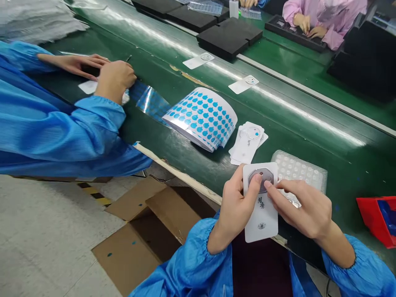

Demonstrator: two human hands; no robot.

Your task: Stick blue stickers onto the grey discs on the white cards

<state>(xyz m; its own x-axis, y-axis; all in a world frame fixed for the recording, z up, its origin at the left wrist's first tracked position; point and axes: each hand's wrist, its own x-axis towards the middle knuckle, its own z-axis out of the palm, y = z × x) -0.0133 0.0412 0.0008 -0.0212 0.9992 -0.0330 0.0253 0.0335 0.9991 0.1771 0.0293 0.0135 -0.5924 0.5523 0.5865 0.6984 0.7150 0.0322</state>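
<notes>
My left hand (239, 206) grips a white card (261, 214) by its left edge, the thumb lying over a silvery round piece (256, 186) set in the card's upper half. Dark lettering and a small round mark show below that piece. From the right, my right hand (305, 206) reaches in with its fingertips drawn together against the round piece; anything pinched there is too small to tell. Just beyond my hands, several similar white cards (246, 146) lie in a loose stack, the top one bearing a blue dot. A clear plastic tray (305, 167) with round pockets sits behind my right hand.
A roll of blue stickers (201, 117) stands on the green table (185, 154). Two cards (199, 61) lie farther back. A red bin (375, 218) is at right, an open cardboard box (130, 251) below. At left are a co-worker's hands (114, 78); another person works opposite.
</notes>
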